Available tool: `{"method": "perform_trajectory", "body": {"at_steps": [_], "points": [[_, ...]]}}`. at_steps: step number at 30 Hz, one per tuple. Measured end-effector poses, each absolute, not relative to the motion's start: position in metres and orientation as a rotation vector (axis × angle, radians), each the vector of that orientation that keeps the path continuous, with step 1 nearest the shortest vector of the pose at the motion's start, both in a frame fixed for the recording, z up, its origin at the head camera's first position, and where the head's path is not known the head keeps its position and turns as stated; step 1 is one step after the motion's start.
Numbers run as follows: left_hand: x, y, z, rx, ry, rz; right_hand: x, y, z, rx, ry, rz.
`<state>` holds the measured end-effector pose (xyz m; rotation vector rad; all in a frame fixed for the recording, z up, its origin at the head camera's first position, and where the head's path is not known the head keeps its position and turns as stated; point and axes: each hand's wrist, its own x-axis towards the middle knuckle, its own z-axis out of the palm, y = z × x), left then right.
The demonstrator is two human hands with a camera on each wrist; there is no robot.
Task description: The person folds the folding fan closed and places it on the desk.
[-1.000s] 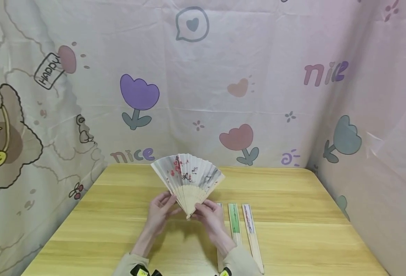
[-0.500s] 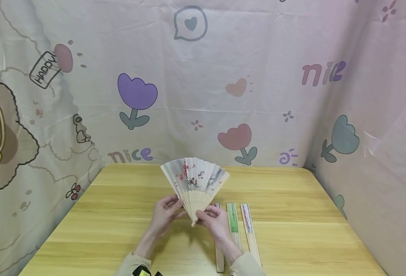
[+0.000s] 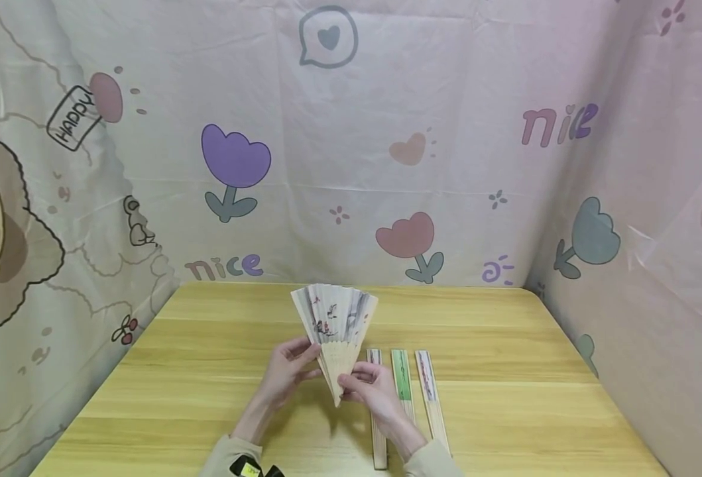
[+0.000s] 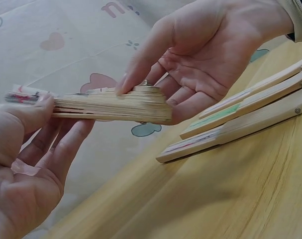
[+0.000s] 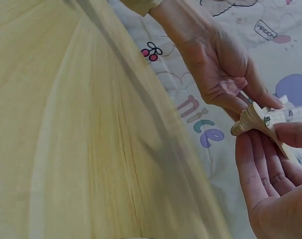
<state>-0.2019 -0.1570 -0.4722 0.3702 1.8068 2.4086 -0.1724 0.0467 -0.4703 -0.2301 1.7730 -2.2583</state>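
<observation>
A folding fan [image 3: 335,324], white with red blossoms and pale wooden ribs, is held partly spread above the table in the head view. My left hand [image 3: 289,372] pinches its left edge between thumb and fingers. Near the pivot, my right hand [image 3: 376,397] grips the ribs, thumb on the front and fingers behind. In the left wrist view the stacked ribs [image 4: 116,107] of the fan are seen edge-on between the two hands. From the right wrist, the rib ends [image 5: 252,119] show at the pivot; most of the paper is hidden there.
Three folded fans lie side by side at the right: one with a greyish top [image 3: 379,440], a green one [image 3: 402,377] and a white one with reddish marks [image 3: 427,377]. The right forearm passes over some of them. Printed cloth [image 3: 327,132] surrounds the wooden table [image 3: 207,397].
The fan has narrowed from a wide spread to a smaller one. Both hands have shifted slightly right, and the fan has come lower and nearer.
</observation>
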Motion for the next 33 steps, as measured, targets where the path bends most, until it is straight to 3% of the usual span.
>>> {"method": "perform_trajectory", "body": {"at_steps": [24,33], "points": [[-0.2,-0.149,-0.469,0.411,1.859,2.278,-0.164,0.054,-0.472,-0.319,2.049,-2.038],[-0.202,-0.145,-0.469,0.309,1.885,2.265,-0.164,0.059,-0.474,-0.333,2.072,-1.984]]}}
